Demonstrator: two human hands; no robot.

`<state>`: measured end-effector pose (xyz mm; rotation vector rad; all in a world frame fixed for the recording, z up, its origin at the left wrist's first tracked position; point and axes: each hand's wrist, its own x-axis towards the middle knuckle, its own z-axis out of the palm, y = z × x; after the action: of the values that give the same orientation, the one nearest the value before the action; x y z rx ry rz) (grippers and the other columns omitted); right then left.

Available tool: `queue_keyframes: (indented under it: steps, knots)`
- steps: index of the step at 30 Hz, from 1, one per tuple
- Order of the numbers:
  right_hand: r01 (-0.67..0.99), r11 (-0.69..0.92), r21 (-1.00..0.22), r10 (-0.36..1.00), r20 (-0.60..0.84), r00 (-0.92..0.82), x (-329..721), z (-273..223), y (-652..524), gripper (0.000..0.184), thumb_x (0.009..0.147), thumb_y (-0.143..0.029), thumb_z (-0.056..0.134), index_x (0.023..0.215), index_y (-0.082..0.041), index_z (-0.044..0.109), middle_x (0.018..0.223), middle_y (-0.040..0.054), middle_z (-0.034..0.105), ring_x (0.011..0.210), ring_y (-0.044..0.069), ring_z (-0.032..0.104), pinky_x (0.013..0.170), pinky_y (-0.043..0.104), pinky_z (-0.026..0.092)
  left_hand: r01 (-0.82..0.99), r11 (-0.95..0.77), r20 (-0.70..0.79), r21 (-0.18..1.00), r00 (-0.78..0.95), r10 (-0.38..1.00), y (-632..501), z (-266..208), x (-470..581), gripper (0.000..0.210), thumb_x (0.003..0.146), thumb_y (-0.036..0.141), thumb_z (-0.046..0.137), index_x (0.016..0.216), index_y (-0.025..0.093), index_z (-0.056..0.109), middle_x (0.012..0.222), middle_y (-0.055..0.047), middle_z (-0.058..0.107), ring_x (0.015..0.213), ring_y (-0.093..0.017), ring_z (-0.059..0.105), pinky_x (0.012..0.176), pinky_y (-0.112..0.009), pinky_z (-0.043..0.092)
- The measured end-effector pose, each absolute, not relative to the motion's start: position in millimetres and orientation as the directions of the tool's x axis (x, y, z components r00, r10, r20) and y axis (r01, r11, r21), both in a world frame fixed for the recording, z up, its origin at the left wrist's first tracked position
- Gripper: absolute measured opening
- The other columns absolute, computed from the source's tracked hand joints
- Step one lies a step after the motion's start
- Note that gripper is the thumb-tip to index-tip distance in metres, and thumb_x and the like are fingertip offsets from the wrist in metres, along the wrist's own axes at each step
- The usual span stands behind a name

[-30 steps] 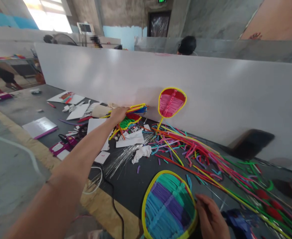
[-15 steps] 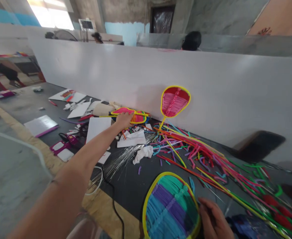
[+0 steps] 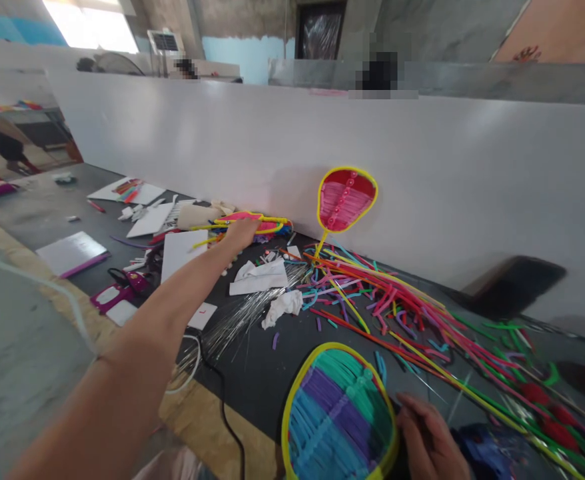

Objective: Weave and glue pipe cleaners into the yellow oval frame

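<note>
My left hand [image 3: 244, 232] reaches far across the table, its fingers over the edge of a stack of pink fans [image 3: 275, 227] with yellow rims, apparently made of pipe cleaners. Their yellow handles point left. Close to me is a fan [image 3: 340, 407] with green, purple and blue bands and a yellow rim, its lower end out of view. Beside its right rim is my right hand [image 3: 430, 437], fingers curled together; what they hold is hidden. A red and pink fan [image 3: 347, 200] stands upright against the white partition.
Loose coloured pipe cleaners [image 3: 397, 300] spread over the right side. Thin metal wires [image 3: 247, 320], crumpled tissue [image 3: 282, 307] and white cards [image 3: 187, 253] lie mid-table. A dark phone-like slab [image 3: 517, 287] leans on the white partition [image 3: 212, 147]. A black cable [image 3: 225, 400] hangs over the front edge.
My left hand has shifted slightly at the stack of pink fans, and more yellow handles now show to its left. The view has moved a little; my right hand stays beside the blue-green fan.
</note>
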<state>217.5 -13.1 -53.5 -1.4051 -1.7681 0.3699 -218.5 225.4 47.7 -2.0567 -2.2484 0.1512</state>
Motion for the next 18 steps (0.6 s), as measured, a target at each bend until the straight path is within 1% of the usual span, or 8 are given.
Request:
queue_keyframes:
  steps: [3, 7, 11, 15, 18]
  knots:
    - [0.657, 0.334, -0.676, 0.913, 0.405, -0.049, 216.4, -50.0, -12.6, 0.024, 0.088, -0.04, 0.048, 0.091, -0.022, 0.064, 0.083, 0.0055, 0.069, 0.071, 0.02, 0.066, 0.066, 0.03, 0.056, 0.988, 0.086, 0.045, -0.126, -0.081, 0.996, 230.2, 59.4, -230.5, 0.046, 0.081, 0.013, 0.047, 0.127, 0.019, 0.052, 0.117, -0.013, 0.063, 0.109, -0.027, 0.057, 0.091, -0.035, 0.043]
    - [0.667, 0.342, -0.662, 0.908, 0.417, -0.052, 215.8, -48.5, -12.0, 0.025, 0.088, -0.041, 0.048, 0.091, -0.022, 0.064, 0.082, 0.0053, 0.069, 0.07, 0.02, 0.067, 0.067, 0.03, 0.056, 0.989, 0.097, 0.107, -0.114, -0.085, 0.991, 233.3, 68.9, -241.7, 0.051, 0.079, 0.011, 0.048, 0.128, 0.021, 0.052, 0.12, -0.01, 0.063, 0.111, -0.026, 0.057, 0.093, -0.033, 0.042]
    - [0.684, 0.351, -0.64, 0.902, 0.427, -0.064, 216.8, -50.5, -11.6, 0.025, 0.088, -0.039, 0.049, 0.092, -0.021, 0.064, 0.085, 0.0054, 0.07, 0.072, 0.019, 0.067, 0.069, 0.028, 0.056, 0.987, 0.129, 0.174, -0.1, -0.11, 0.979, 233.6, 74.2, -250.4, 0.053, 0.079, 0.009, 0.044, 0.13, 0.022, 0.051, 0.124, -0.008, 0.061, 0.111, -0.025, 0.057, 0.093, -0.032, 0.042]
    - [0.69, 0.325, -0.647, 0.918, 0.39, -0.066, 218.5, -52.2, -11.9, 0.026, 0.088, -0.04, 0.048, 0.092, -0.02, 0.065, 0.086, 0.0059, 0.071, 0.075, 0.02, 0.068, 0.07, 0.028, 0.056, 0.984, 0.155, 0.238, -0.089, -0.13, 0.963, 231.2, 80.0, -259.2, 0.057, 0.078, 0.009, 0.043, 0.133, 0.025, 0.048, 0.126, -0.007, 0.06, 0.114, -0.024, 0.056, 0.092, -0.031, 0.043]
    - [0.689, 0.326, -0.647, 0.925, 0.37, -0.09, 219.2, -51.7, -11.5, 0.025, 0.088, -0.039, 0.048, 0.093, -0.02, 0.065, 0.087, 0.0059, 0.071, 0.077, 0.02, 0.068, 0.071, 0.027, 0.056, 0.984, 0.16, 0.273, -0.084, -0.131, 0.953, 228.7, 85.2, -265.3, 0.057, 0.078, 0.008, 0.043, 0.132, 0.025, 0.048, 0.127, -0.006, 0.059, 0.115, -0.024, 0.055, 0.093, -0.031, 0.043]
